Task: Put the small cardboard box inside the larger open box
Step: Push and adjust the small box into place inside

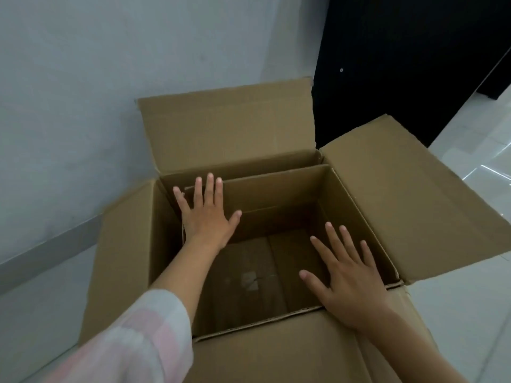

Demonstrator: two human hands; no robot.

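Observation:
The larger open box (226, 128) stands on the floor with its flaps spread outward. A smaller open-topped cardboard box (276, 189) sits inside it, its rim just below the big box's rim, with a narrow gap at the far side. My left hand (207, 217) lies flat with spread fingers against the small box's far left corner. My right hand (348, 277) is spread over the small box's near right corner, fingers pointing inward. Neither hand grips anything. The small box's bottom is dark and bare.
A pale wall (69, 106) with a grey skirting runs along the left, close behind the box. A dark panel (401, 64) stands behind the box at the right. Glossy white floor tiles (475, 167) extend to the right.

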